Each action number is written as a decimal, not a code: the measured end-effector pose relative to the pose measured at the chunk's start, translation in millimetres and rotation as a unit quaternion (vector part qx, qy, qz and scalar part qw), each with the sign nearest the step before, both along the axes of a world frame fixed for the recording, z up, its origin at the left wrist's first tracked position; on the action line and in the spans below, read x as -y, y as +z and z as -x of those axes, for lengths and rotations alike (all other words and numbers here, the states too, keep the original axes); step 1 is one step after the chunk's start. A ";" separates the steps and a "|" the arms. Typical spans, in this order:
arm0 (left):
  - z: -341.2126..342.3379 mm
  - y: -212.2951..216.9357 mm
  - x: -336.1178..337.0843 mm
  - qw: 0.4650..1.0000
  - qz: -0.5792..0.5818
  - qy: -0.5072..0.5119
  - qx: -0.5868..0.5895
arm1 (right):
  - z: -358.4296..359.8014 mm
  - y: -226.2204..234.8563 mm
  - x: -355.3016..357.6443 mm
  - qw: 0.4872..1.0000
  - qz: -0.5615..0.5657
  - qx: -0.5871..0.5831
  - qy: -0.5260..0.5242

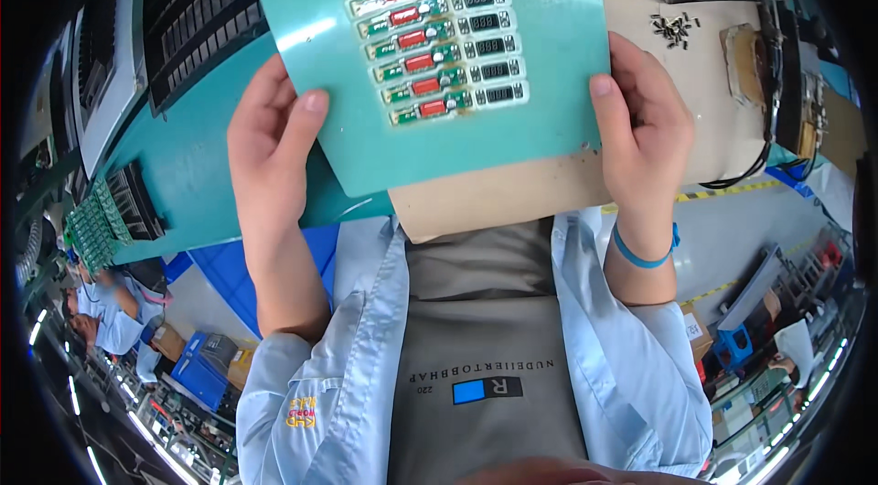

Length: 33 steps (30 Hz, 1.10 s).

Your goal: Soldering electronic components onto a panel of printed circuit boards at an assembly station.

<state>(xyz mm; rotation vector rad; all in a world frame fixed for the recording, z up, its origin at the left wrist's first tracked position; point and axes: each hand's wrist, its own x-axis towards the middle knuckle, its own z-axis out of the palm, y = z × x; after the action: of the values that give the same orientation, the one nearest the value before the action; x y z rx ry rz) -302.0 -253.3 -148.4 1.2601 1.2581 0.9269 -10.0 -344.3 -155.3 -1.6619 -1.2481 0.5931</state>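
Hands first: our left hand [274, 133] and right hand [640, 123] each pinch a side edge of the teal carrier panel [540, 82], thumbs on top, fingers hidden beneath, holding it raised over the beige bench [713, 101]. Small circuit boards [430, 27] sit in rows on it. Beyond, loose screws [675, 27] lie; if we tilt the panel, we judge boards could slide off.

both hands raised, left hand [270, 142], right hand [645, 123], thumbs on top
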 end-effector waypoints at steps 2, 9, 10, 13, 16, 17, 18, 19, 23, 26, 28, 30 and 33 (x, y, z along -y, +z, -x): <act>-12.4 2.9 -1.7 0.999 0.002 0.014 0.031 | 2.1 3.2 -3.2 0.996 -0.001 -0.088 -0.010; 4.7 27.8 0.0 0.992 -0.015 0.029 0.119 | 24.9 47.3 16.4 0.983 -0.038 -0.176 0.022; 5.6 33.7 0.5 0.992 -0.016 0.039 0.117 | 28.0 53.4 19.3 0.981 -0.056 -0.184 0.032; 11.0 52.0 6.7 0.991 -0.015 0.073 0.110 | 37.2 69.1 29.9 0.970 -0.107 -0.208 0.066; 20.3 62.0 9.9 0.989 -0.010 0.067 0.130 | 44.0 78.3 40.4 0.971 -0.129 -0.188 0.079; 23.7 64.1 11.2 0.988 -0.005 0.062 0.139 | 46.0 80.7 43.7 0.971 -0.138 -0.178 0.081; 27.1 65.4 12.6 0.987 0.002 0.056 0.148 | 47.7 82.8 47.0 0.971 -0.146 -0.168 0.084; 30.9 66.0 13.3 0.987 -0.002 0.059 0.149 | 48.8 84.7 50.9 0.971 -0.149 -0.168 0.088; 47.7 65.8 16.8 0.982 0.050 0.010 0.182 | 50.3 90.4 65.5 0.973 -0.141 -0.150 0.106; 50.1 70.6 23.9 0.982 0.050 0.011 0.180 | 56.0 93.2 70.5 0.970 -0.152 -0.152 0.113; 49.9 74.2 28.6 0.983 0.054 0.009 0.178 | 58.9 93.5 73.0 0.967 -0.162 -0.155 0.117; 48.5 77.2 33.0 0.983 0.053 0.022 0.176 | 60.2 94.6 75.6 0.967 -0.164 -0.155 0.119; 47.7 80.9 38.9 0.983 0.051 0.059 0.165 | 61.8 95.9 78.8 0.965 -0.169 -0.159 0.122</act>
<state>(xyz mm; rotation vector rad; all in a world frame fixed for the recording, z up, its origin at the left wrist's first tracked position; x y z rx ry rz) -349.7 -292.2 -67.5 0.9133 1.1090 1.0931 -71.8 -423.1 -59.4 -1.0912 -1.2427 0.7194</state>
